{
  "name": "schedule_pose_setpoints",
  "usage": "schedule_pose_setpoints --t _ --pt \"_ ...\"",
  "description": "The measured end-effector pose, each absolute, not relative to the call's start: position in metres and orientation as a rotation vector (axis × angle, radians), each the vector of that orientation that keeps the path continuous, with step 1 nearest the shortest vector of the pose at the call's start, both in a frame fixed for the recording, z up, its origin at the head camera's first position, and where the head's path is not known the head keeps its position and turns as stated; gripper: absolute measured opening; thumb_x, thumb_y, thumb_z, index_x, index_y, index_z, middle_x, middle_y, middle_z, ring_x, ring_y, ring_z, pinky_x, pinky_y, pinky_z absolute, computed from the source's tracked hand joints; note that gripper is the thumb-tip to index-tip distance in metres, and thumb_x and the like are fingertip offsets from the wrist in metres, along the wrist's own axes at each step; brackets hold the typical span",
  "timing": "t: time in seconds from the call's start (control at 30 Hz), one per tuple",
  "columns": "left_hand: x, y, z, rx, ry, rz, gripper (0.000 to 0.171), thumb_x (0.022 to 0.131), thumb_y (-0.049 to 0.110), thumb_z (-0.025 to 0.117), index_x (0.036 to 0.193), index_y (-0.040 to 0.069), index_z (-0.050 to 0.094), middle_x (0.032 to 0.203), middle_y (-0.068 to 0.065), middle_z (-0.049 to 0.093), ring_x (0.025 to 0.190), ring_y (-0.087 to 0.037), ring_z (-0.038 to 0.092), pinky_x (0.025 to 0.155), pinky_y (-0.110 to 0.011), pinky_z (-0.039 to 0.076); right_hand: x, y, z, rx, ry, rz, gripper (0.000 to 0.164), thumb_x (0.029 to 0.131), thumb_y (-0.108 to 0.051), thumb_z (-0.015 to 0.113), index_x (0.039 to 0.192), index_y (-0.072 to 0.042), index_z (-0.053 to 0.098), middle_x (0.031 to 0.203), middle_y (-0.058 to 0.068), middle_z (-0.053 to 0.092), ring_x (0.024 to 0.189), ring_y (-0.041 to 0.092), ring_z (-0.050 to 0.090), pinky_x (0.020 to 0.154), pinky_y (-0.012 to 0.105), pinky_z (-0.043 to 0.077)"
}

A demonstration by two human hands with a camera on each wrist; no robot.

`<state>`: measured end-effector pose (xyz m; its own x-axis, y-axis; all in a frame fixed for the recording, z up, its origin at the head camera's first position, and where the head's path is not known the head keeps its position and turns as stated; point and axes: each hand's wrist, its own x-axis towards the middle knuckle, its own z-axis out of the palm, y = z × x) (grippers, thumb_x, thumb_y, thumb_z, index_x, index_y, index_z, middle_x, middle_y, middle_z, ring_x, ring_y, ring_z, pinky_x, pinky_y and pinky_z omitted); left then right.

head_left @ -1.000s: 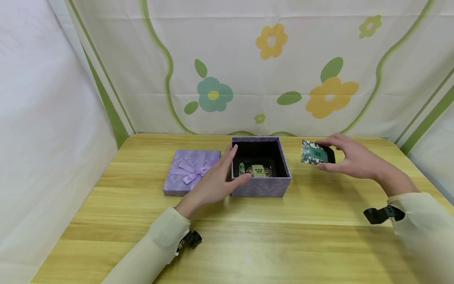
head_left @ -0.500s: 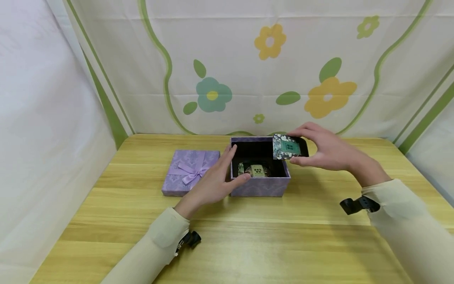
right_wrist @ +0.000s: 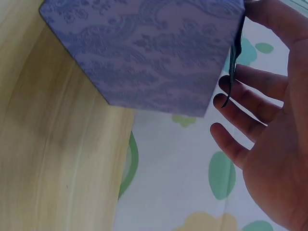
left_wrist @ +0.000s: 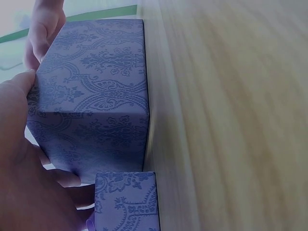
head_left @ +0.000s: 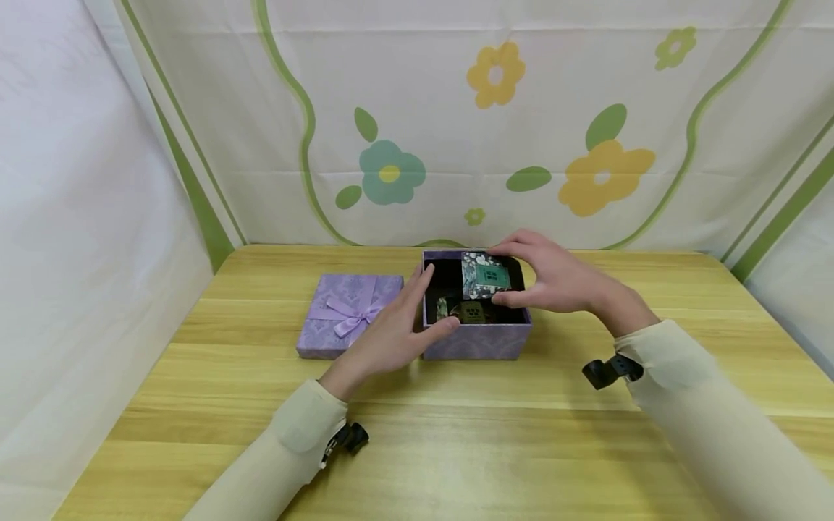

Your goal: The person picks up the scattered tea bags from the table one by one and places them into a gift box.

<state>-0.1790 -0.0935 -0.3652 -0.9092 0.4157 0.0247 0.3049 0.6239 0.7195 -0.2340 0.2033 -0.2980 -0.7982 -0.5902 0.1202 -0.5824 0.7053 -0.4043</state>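
Observation:
An uncovered purple patterned gift box (head_left: 474, 341) stands on the table, black inside. My left hand (head_left: 394, 329) rests at its left near corner, fingers straight along the left wall and thumb on the near rim; the left wrist view shows that hand (left_wrist: 29, 159) against the box (left_wrist: 96, 72). With thumb and fingers, my right hand (head_left: 554, 278) pinches a small flat floral packet with a teal label (head_left: 482, 276) over the box opening. In the right wrist view the packet (right_wrist: 234, 60) shows only as a thin dark edge. Another packet with a yellow-green label (head_left: 470, 312) lies inside the box.
Left of the box lies its purple lid (head_left: 342, 304) with a ribbon bow (head_left: 354, 318). Both stand on a wooden table (head_left: 482, 434). Behind the table's far edge hangs a white curtain (head_left: 456, 94) with printed flowers.
My right hand has carried the floral packet leftward from right of the box to over its opening. The left hand, box and lid have stayed in place.

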Motion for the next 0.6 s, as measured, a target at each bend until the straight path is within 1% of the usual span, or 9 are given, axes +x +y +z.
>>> schedule_pose_setpoints --t 0.17,0.4,0.53,0.6 --pt "-0.178 -0.093 -0.365 0.613 2.703 1.157 0.097 0.097 0.080 0.051 0.170 0.043 -0.002 0.181 0.008 -0.005 0.165 -0.036 0.019 0.126 -0.069 0.028 -0.235 0.198 -0.304 -1.011 2.854 -0.636 0.075 0.092 -0.046 0.081 0.152 -0.008 0.057 0.146 0.013 0.057 0.137 0.034 0.053 0.116 0.060 0.042" --pt "-0.179 -0.092 -0.365 0.606 2.704 1.143 0.099 0.094 0.084 0.049 0.169 0.046 -0.003 0.178 0.018 -0.010 0.165 -0.033 0.018 0.127 -0.067 0.028 -0.235 0.199 -0.313 -1.003 2.849 -0.602 0.074 0.094 -0.047 0.080 0.153 -0.008 0.057 0.148 0.015 0.055 0.139 0.037 0.052 0.116 0.061 0.043" --pt "-0.178 -0.091 -0.364 0.607 2.698 1.145 0.098 0.095 0.083 0.050 0.169 0.047 -0.004 0.178 0.017 -0.010 0.165 -0.033 0.017 0.127 -0.068 0.028 -0.235 0.198 -0.317 -1.035 2.857 -0.578 0.074 0.093 -0.047 0.080 0.152 -0.007 0.058 0.146 0.016 0.057 0.137 0.037 0.053 0.115 0.060 0.044" --pt "-0.178 -0.091 -0.364 0.603 2.696 1.146 0.097 0.096 0.082 0.050 0.168 0.048 -0.005 0.179 0.014 -0.008 0.166 -0.032 0.016 0.127 -0.068 0.027 -0.235 0.197 -0.320 -1.038 2.859 -0.559 0.074 0.094 -0.048 0.079 0.152 -0.007 0.058 0.147 0.016 0.057 0.138 0.037 0.053 0.115 0.061 0.043"
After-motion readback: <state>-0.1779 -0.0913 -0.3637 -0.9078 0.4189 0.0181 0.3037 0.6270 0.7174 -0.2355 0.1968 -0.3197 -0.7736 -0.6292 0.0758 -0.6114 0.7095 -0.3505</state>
